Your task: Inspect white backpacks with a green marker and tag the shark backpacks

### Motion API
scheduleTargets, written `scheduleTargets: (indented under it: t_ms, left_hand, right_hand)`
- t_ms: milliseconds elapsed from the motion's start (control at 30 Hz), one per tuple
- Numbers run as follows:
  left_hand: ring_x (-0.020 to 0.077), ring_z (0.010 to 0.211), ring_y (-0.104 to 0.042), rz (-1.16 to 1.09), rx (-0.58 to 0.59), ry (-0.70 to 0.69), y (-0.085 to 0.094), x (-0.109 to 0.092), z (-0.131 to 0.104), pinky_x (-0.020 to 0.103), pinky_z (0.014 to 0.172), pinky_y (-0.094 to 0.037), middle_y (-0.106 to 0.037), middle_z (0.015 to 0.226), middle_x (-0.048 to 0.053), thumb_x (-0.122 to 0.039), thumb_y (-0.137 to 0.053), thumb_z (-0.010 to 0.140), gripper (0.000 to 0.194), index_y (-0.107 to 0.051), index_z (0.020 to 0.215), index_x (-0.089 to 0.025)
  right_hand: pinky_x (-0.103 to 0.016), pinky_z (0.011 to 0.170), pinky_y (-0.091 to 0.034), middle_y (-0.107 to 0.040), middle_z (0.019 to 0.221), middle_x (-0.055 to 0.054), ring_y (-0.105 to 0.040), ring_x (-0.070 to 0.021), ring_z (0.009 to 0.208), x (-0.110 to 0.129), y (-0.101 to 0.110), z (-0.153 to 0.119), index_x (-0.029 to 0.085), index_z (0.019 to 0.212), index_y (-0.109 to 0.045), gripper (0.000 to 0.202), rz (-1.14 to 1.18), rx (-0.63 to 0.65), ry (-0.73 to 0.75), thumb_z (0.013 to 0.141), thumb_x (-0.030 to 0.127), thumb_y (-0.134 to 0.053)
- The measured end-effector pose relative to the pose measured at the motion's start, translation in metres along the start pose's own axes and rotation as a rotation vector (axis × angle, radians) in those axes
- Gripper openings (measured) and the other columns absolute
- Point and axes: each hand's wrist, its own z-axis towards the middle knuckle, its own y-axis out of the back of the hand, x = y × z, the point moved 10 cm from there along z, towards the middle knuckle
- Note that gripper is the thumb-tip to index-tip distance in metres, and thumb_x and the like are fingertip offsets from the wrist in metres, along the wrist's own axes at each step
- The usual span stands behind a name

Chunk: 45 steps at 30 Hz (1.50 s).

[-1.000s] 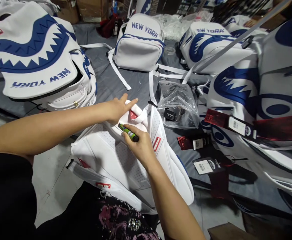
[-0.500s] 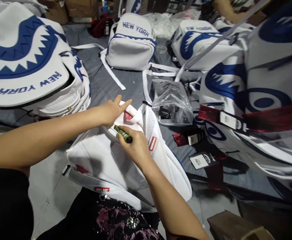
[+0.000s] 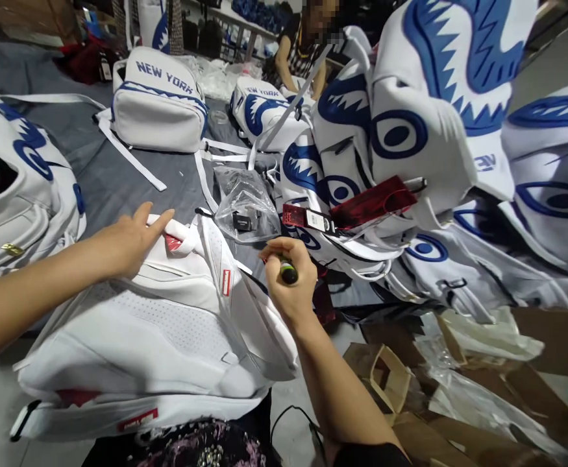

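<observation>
A white backpack [image 3: 137, 324] lies back side up before me, with red labels on its straps. My left hand [image 3: 123, 243] rests on its top edge near the carry handle [image 3: 179, 235], fingers spread. Off the backpack's right side, my right hand [image 3: 291, 279] is closed around a green and black pen [image 3: 288, 271], seen end-on. Just beyond my right hand lies a clear plastic bag [image 3: 245, 201] with small black items in it. A red strip with a white tag [image 3: 319, 221] hangs at the bags to the right.
White and blue backpacks stand at the back [image 3: 160, 107], at the left [image 3: 21, 181] and piled at the right [image 3: 410, 123]. A person [image 3: 308, 48] is at the far side. Cardboard boxes [image 3: 385, 376] and plastic wrap lie at lower right.
The view has turned right. My right hand, with the pen, has moved off the top of the backpack to its right side. My left hand remains at the top edge.
</observation>
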Motion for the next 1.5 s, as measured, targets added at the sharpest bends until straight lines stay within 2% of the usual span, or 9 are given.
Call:
scheduleTargets:
  t_ms: [200,333,433,633,900,1033,1133,1300,1500]
  left_hand:
    - [0.0408,0.124,-0.054,-0.023,0.002,-0.014,0.002,-0.006,-0.002,0.041,0.093,-0.05,-0.007,0.162,0.025,-0.007,-0.061,0.071,0.107,-0.003,0.159,-0.025]
    - [0.0383,0.129,-0.051,-0.035,0.0,0.017,0.005,-0.006,-0.006,0.04,0.094,-0.05,-0.006,0.164,0.024,-0.002,-0.059,0.069,0.108,-0.004,0.159,-0.026]
    - [0.0365,0.128,-0.053,-0.073,-0.008,0.018,0.001,-0.005,-0.006,0.039,0.09,-0.052,-0.007,0.165,0.021,-0.001,-0.058,0.065,0.111,-0.005,0.159,-0.029]
    - [0.0359,0.124,-0.056,-0.073,-0.047,0.001,-0.002,-0.005,-0.002,0.037,0.083,-0.055,-0.008,0.165,0.021,0.002,-0.057,0.063,0.115,-0.003,0.159,-0.031]
    - [0.0405,0.131,-0.048,-0.14,-0.076,-0.002,0.007,-0.006,-0.01,0.043,0.094,-0.051,-0.006,0.165,0.02,-0.025,-0.08,0.07,0.116,-0.005,0.158,-0.032]
    - [0.0436,0.127,-0.051,-0.087,-0.05,0.07,0.012,-0.011,-0.011,0.045,0.087,-0.054,-0.004,0.164,0.024,-0.012,-0.082,0.065,0.122,-0.006,0.159,-0.029]
    - [0.0439,0.126,-0.051,-0.111,-0.064,0.097,0.017,-0.011,-0.015,0.047,0.087,-0.055,-0.006,0.164,0.023,-0.008,-0.081,0.064,0.123,-0.006,0.159,-0.029]
    - [0.0317,0.149,-0.027,-0.498,-0.337,0.034,0.018,0.007,-0.056,0.044,0.116,-0.035,-0.009,0.166,0.014,-0.029,-0.062,0.088,0.091,-0.005,0.159,-0.023]
    - [0.0288,0.143,-0.04,-0.76,-0.418,0.166,-0.032,0.033,-0.115,0.043,0.116,-0.036,-0.036,0.158,0.011,-0.055,-0.06,0.086,0.085,-0.023,0.155,-0.02]
  right_hand:
    - [-0.033,0.09,-0.049,-0.066,0.121,-0.014,-0.062,-0.0245,0.109,-0.109,-0.078,0.056,0.015,0.12,-0.062,0.034,-0.561,0.363,-0.093,0.088,0.011,-0.05]
    - [-0.035,0.093,-0.047,-0.05,0.144,-0.02,-0.05,-0.0275,0.125,-0.119,-0.129,0.089,0.014,0.135,-0.053,0.049,-0.655,0.464,0.001,0.087,0.007,-0.053]
    - [-0.034,0.086,-0.048,-0.06,0.127,-0.023,-0.057,-0.0272,0.112,-0.124,-0.15,0.095,0.01,0.122,-0.062,0.036,-0.708,0.523,0.041,0.091,0.007,-0.045]
    - [-0.032,0.079,-0.047,-0.068,0.106,-0.02,-0.06,-0.0274,0.104,-0.124,-0.147,0.094,0.012,0.101,-0.07,0.029,-0.743,0.454,0.079,0.092,0.009,-0.043]
    - [-0.031,0.087,-0.049,-0.07,0.117,-0.012,-0.064,-0.0241,0.107,-0.073,-0.056,0.073,0.018,0.116,-0.067,0.033,-0.642,0.204,0.077,0.09,0.013,-0.047]
    - [-0.034,0.078,-0.054,-0.075,0.097,-0.009,-0.071,-0.0241,0.085,-0.007,-0.004,0.049,0.019,0.111,-0.069,0.029,-0.174,-0.019,0.148,0.092,0.036,-0.054]
    - [-0.03,0.069,-0.053,-0.077,0.087,-0.005,-0.072,-0.022,0.076,0.05,-0.031,0.035,0.022,0.096,-0.073,0.02,0.03,0.225,0.247,0.088,0.031,-0.058]
    - [-0.026,0.066,-0.045,-0.077,0.085,-0.004,-0.072,-0.0224,0.08,0.1,-0.094,0.018,0.027,0.1,-0.075,0.031,-0.349,0.546,0.306,0.08,0.01,-0.058]
    - [-0.025,0.063,-0.042,-0.076,0.083,-0.006,-0.071,-0.0222,0.08,0.122,-0.139,-0.013,0.025,0.098,-0.076,0.023,-0.46,0.789,0.438,0.084,0.015,-0.061]
